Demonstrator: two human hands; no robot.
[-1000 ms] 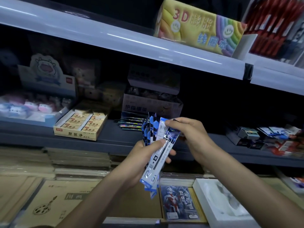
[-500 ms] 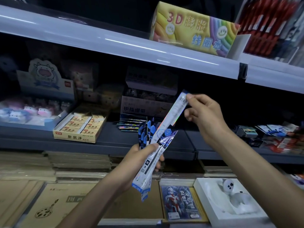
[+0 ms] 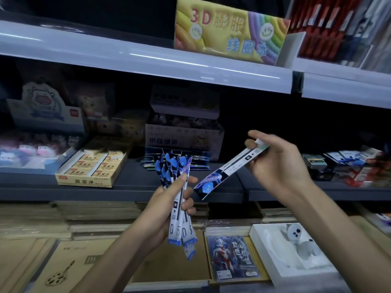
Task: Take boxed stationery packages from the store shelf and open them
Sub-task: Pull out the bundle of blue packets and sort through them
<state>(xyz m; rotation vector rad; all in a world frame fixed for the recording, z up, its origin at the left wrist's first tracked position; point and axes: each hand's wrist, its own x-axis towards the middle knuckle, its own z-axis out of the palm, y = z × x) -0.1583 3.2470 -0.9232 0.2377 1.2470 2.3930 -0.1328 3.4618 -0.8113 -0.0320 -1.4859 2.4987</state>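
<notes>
My left hand (image 3: 169, 206) grips a fanned bundle of slim blue-and-white pen packages (image 3: 178, 208), held upright in front of the middle shelf. My right hand (image 3: 275, 163) pinches the white end of a single pen package (image 3: 230, 168), which slants down to the left with its dark blue end near my left fingers but apart from the bundle. More of the same packages (image 3: 148, 163) lie flat on the dark shelf behind the bundle.
An open yellow eraser box (image 3: 88, 170) sits on the dark shelf (image 3: 131, 182) at left, and a cardboard display box (image 3: 184, 140) stands behind my hands. Notebooks (image 3: 69, 267), a card pack (image 3: 232, 259) and a white tray (image 3: 281, 269) lie below. A colourful 3D box (image 3: 228, 30) tops the upper shelf.
My right hand pulled one package up out of the bundle, then swung it out to the right and tilted it down. The left hand kept the bundle steady.
</notes>
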